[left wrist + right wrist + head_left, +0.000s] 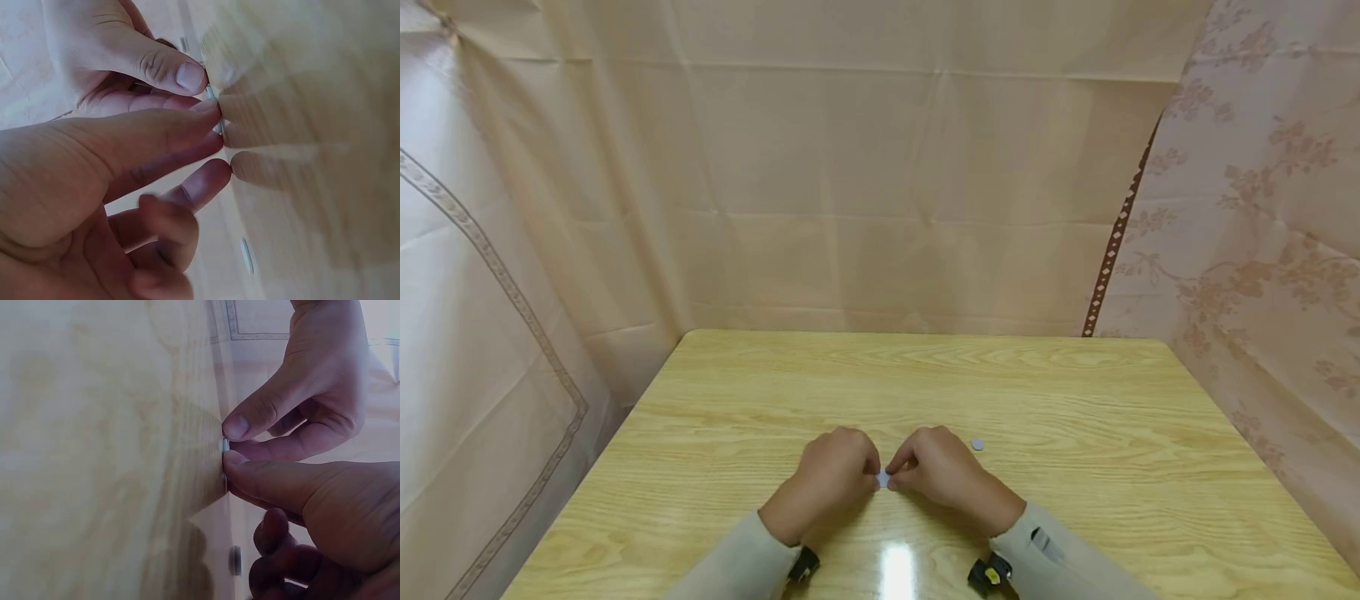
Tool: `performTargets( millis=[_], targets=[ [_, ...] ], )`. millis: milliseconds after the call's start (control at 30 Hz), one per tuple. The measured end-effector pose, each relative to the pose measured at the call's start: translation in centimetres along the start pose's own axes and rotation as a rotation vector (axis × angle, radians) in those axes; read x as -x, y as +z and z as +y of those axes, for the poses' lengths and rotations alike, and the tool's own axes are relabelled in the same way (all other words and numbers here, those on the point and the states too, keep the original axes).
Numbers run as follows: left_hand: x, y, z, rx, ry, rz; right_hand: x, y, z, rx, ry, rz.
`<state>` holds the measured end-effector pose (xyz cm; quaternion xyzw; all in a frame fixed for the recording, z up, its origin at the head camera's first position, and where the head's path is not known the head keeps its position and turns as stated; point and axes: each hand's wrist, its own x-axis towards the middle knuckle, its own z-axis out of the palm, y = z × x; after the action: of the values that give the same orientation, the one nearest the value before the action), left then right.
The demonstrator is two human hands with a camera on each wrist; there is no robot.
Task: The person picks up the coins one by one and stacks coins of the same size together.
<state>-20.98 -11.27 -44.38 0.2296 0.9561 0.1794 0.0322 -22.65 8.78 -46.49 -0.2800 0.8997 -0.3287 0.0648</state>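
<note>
Near the middle of the wooden table, my left hand (831, 468) and right hand (942, 471) meet over a small, thin, pale grey piece (883, 479). Thumb and index finger of each hand pinch it from opposite sides, close to the tabletop. Only a sliver of the piece (226, 445) shows between the fingertips in the right wrist view, so its full outline is hidden. A small round grey disc (977, 445) lies just beyond my right hand. The left wrist view also shows a thin pale disc (247, 256) lying near my left hand's lower fingers.
The light wood-grain table (1075, 392) spreads around both hands. Behind it hangs a beige curtain (880, 192), with patterned cloth (1270, 242) on the right and more cloth (467, 350) on the left. Black straps with small devices (988, 575) sit at the wrists.
</note>
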Motion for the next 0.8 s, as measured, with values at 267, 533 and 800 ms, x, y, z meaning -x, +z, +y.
performTargets(
  millis=[267,533,800],
  targets=[
    [0.3,0.4,1.0,0.162,0.036,-0.076,2.3,-0.5,0.7,-0.136,-0.026,-0.031],
    [0.8,1.0,1.3,0.397,0.028,-0.166,4.1,-0.6,1.0,-0.189,-0.037,-0.068],
    [1.1,1.2,1.9,0.385,0.048,-0.182,5.1,-0.7,1.0,-0.193,-0.02,-0.054]
  ],
)
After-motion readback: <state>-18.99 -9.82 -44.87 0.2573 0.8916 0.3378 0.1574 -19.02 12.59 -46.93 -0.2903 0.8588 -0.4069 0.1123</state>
